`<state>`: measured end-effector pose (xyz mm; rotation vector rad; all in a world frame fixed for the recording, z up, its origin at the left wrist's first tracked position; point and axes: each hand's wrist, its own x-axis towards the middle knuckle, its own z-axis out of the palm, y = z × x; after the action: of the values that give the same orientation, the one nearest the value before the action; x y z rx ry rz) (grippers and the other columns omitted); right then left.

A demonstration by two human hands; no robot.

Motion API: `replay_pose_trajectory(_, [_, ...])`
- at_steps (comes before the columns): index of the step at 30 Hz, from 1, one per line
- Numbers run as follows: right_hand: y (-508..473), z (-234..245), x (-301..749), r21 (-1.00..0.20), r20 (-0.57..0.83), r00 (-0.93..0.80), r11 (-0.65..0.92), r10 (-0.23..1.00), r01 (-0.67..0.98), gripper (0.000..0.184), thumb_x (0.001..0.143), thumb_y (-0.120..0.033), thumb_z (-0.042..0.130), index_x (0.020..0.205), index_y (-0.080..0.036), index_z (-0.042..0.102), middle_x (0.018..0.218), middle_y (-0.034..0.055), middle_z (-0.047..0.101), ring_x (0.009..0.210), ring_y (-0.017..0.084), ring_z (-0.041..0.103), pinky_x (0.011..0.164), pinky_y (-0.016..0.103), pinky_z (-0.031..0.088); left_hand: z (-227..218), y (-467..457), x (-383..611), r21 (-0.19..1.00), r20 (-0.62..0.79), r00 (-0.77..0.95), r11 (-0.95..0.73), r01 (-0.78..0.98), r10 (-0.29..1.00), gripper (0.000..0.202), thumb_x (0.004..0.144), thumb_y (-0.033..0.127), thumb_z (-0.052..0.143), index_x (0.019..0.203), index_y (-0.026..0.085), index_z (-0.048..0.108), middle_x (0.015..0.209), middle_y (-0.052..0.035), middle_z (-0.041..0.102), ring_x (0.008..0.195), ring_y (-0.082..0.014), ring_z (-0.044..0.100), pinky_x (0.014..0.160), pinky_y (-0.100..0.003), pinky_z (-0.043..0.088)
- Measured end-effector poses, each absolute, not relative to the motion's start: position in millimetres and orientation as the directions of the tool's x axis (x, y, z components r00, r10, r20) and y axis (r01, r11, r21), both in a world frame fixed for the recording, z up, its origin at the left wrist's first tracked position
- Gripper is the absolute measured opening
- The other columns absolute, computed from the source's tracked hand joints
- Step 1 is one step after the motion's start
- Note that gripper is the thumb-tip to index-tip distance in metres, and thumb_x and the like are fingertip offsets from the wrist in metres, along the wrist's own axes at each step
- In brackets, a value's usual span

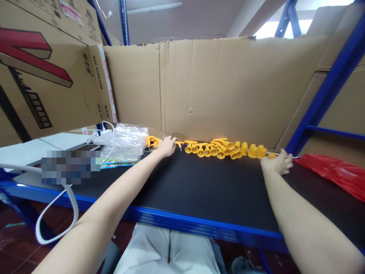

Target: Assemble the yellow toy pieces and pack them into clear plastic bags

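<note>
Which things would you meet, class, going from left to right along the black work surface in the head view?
Crinkled clear plastic packaging → bare left hand → row of yellow bell-shaped pieces → bare right hand → glossy red plastic sheet.

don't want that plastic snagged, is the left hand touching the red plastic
Apart: in the head view, yellow pieces and the right hand lie between the left hand and the red plastic.
</note>
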<state>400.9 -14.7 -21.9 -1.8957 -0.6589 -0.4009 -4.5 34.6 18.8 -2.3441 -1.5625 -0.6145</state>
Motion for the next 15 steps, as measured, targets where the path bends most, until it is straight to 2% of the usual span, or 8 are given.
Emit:
replay_pose_trajectory(4, [-5.8, -27.8, 414.2, -0.779, 0.409, 0.849, -0.357, 0.336, 0.516, 0.066, 0.060, -0.030, 0.057, 0.121, -0.021, 0.033, 0.126, 0.0243, 0.041, 0.117, 0.037, 0.036, 0.089, 0.051, 0.027, 11.8, 56.7, 6.9, -0.082, 0.309, 0.413, -0.409, 0.909, 0.856, 0.050, 0.076, 0.013, 0.042, 0.124, 0.028, 0.041, 0.130, -0.0106, 0.038, 0.116, -0.0276, 0.037, 0.091, -0.044, 0.032])
replay_pose_trajectory(8, [4.1, -26.3, 428.7, -0.761, 0.270, 0.882, -0.476, 0.386, 0.441, 0.065, 0.056, -0.031, 0.061, 0.114, -0.018, 0.036, 0.111, 0.0284, 0.051, 0.109, 0.038, 0.046, 0.085, 0.049, 0.030, 5.6, 73.1, 19.7, -0.111, 0.211, 0.381, -0.365, 0.924, 0.900, 0.048, 0.078, 0.012, 0.041, 0.122, 0.032, 0.045, 0.137, -0.0084, 0.031, 0.123, -0.0293, 0.028, 0.095, -0.052, 0.023])
replay_pose_trajectory(12, [11.4, -28.3, 442.8, -0.745, 0.219, 0.887, -0.518, 0.407, 0.421, 0.045, 0.053, -0.030, 0.060, 0.095, -0.021, 0.046, 0.106, 0.0256, 0.056, 0.105, 0.038, 0.048, 0.088, 0.050, 0.026, 6.3, 80.1, 31.5, -0.106, 0.145, 0.354, -0.341, 0.934, 0.924, 0.043, 0.081, 0.014, 0.038, 0.119, 0.033, 0.048, 0.139, -0.0077, 0.029, 0.126, -0.0286, 0.024, 0.096, -0.056, 0.018])
replay_pose_trajectory(15, [14.4, -28.5, 447.5, -0.746, 0.199, 0.882, -0.519, 0.427, 0.418, 0.026, 0.053, -0.029, 0.059, 0.077, -0.023, 0.050, 0.105, 0.0230, 0.057, 0.106, 0.039, 0.047, 0.088, 0.053, 0.023, 9.0, 81.7, 36.3, -0.114, 0.161, 0.340, -0.324, 0.939, 0.927, 0.039, 0.080, 0.014, 0.040, 0.116, 0.026, 0.050, 0.132, -0.0125, 0.037, 0.123, -0.0283, 0.029, 0.096, -0.055, 0.019])
